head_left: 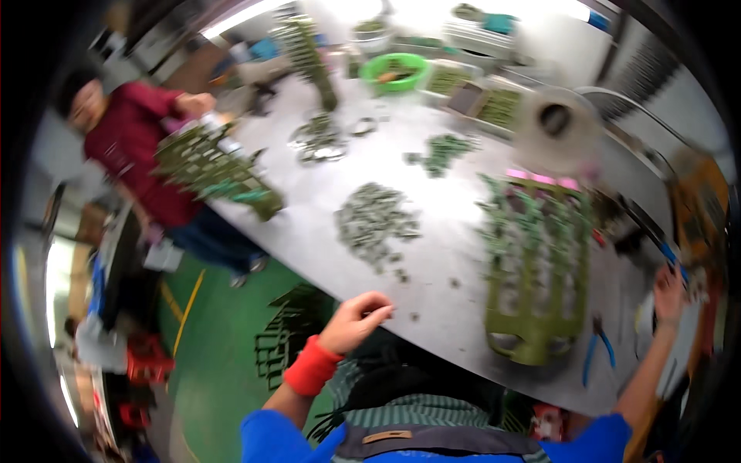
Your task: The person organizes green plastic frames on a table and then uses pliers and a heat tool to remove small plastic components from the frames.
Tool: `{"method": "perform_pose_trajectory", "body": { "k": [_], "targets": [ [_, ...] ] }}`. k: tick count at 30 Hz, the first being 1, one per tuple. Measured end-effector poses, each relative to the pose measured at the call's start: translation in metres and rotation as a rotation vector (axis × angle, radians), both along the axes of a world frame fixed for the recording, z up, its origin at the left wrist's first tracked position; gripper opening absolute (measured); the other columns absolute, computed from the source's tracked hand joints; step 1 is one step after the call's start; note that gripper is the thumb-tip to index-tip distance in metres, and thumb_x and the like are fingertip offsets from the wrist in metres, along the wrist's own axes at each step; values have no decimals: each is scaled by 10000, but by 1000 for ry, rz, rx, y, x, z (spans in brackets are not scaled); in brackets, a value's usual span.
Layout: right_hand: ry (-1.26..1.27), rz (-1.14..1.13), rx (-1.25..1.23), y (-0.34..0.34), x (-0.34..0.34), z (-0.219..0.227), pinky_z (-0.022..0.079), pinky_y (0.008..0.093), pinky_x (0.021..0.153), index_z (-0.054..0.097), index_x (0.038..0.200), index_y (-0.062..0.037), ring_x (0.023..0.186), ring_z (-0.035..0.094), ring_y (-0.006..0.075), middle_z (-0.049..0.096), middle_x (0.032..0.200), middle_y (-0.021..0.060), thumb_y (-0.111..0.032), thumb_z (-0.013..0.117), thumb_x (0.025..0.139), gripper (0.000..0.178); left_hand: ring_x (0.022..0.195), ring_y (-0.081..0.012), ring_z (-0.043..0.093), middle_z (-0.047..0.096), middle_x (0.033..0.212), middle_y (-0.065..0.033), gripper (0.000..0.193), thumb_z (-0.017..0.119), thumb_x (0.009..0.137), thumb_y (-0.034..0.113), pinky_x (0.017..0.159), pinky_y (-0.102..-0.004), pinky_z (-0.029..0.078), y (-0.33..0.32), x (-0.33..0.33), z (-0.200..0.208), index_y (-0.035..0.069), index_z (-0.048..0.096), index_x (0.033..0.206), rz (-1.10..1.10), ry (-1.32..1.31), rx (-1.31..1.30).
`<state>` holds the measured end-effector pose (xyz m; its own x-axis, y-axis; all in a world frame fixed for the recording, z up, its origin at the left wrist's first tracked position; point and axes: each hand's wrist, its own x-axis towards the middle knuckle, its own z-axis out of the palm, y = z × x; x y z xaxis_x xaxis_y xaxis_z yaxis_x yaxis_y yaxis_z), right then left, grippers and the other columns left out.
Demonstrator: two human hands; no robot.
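Note:
My left hand (356,320), with a red wristband (312,366), is raised at the table's near edge. Its fingers are curled towards the thumb, and whatever they may hold is hidden. Far to the right, my right hand (668,293) is closed around the blue handle end of a long black tool (648,220); blur hides its exact kind. Between my hands lies a large olive-green slotted plastic frame (534,309) with pink strips at its far end and green pieces along its slots. Blue-handled pliers (597,349) rest beside the frame, nearer my right arm.
A pile of small grey-green parts (377,224) lies mid-table, with green pieces (444,154) beyond. A green basin (394,72) and part-filled trays (502,106) stand at the back. At left, a person in dark red (147,139) handles another green frame (220,174).

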<state>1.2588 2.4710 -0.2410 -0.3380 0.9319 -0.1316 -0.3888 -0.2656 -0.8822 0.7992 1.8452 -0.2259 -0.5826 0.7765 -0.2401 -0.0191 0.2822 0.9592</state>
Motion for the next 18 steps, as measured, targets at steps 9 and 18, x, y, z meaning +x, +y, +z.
{"method": "perform_pose_trajectory", "body": {
  "k": [9,18],
  "targets": [
    [-185,231,142,-210,-100,118,443,213,667,616,1112,-81,772,532,95,545,890,8,-223,577,996,188,791,-70,570,629,919,-16,199,602,964,108,704,-216,463,-53,-60,-15,30,582,1146,458,54,219],
    [-995,169,681,-324,-122,143,488,255,692,654,1019,-2,764,602,99,634,815,22,-138,633,942,158,782,-111,531,569,1004,-58,446,685,928,187,639,-261,466,-109,-273,-115,37,475,1292,830,453,161]
  ]
}}
